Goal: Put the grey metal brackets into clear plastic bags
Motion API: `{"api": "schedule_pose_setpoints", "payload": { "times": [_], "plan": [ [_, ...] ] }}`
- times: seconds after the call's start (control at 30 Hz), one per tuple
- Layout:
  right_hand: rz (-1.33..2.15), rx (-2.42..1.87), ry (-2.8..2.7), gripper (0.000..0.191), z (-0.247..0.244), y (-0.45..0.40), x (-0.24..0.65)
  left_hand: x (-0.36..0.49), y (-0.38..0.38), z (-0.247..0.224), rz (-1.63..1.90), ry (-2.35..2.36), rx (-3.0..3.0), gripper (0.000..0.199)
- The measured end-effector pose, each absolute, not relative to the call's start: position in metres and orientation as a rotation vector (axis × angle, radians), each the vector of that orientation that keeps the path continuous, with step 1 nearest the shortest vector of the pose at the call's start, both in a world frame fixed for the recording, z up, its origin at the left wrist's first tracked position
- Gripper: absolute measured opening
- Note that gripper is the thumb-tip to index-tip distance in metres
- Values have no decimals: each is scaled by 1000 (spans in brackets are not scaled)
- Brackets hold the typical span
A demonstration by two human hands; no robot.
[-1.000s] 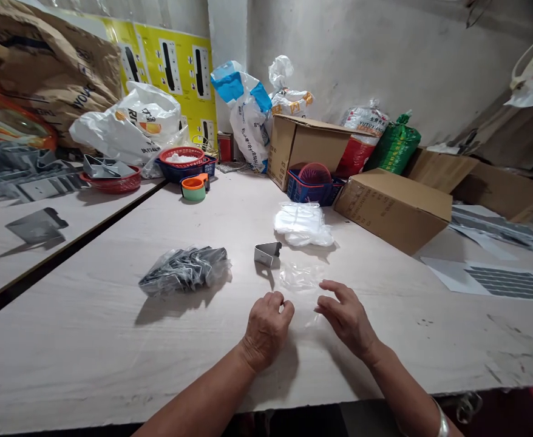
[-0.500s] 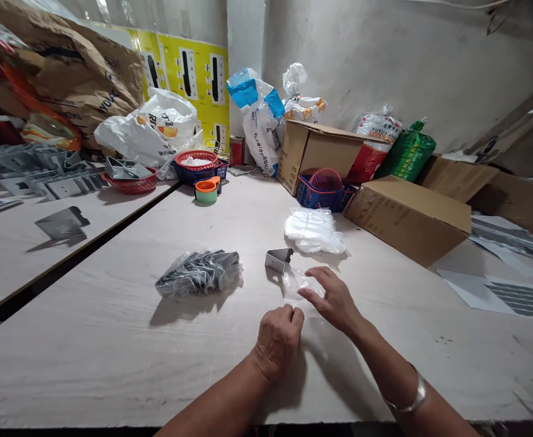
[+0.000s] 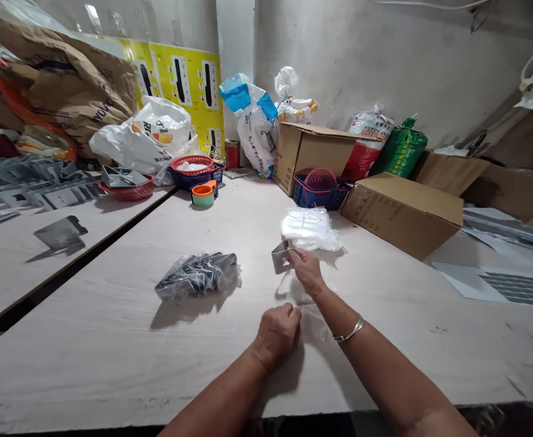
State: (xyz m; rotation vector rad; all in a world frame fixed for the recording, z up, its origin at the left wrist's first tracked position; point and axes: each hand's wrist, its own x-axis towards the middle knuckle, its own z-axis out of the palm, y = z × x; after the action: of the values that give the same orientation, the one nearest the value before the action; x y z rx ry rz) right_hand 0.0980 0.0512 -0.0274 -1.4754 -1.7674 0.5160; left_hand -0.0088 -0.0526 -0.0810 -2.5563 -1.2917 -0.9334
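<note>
At the right hand's grip (image 3: pixel 307 271), a bent metal bracket (image 3: pixel 281 257) juts leftward.

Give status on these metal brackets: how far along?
Done, it seems: a clear bag of bent metal brackets lies bundled on the bench. In hand: the right hand is at a single bracket, above a loose clear bag; the left hand is closed nearby. Left: loose brackets on the adjoining table, and a stack of clear bags.
</note>
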Motion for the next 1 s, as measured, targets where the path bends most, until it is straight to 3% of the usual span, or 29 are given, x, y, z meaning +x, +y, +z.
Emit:
{"api": "schedule_pose_setpoints", "payload": {
  "times": [0.13,0.3,0.53,1.0],
  "plan": [
    [790,-1118,-1818,39,8,12,144,-12,-54,-76,-1029,-1434,-2605,13],
    [805,-790,-2226,33,34,-49,183,-13,-58,-70,-1077,-1498,-2652,15],
    [647,-867,-2429,30,20,-75,194,-10,-62,-58,-1166,-1443,-2692,18],
    [556,-1120,-2216,29,5,-69,213,2,-89,-33,-1209,-1230,-2872,19]
  ]
}}
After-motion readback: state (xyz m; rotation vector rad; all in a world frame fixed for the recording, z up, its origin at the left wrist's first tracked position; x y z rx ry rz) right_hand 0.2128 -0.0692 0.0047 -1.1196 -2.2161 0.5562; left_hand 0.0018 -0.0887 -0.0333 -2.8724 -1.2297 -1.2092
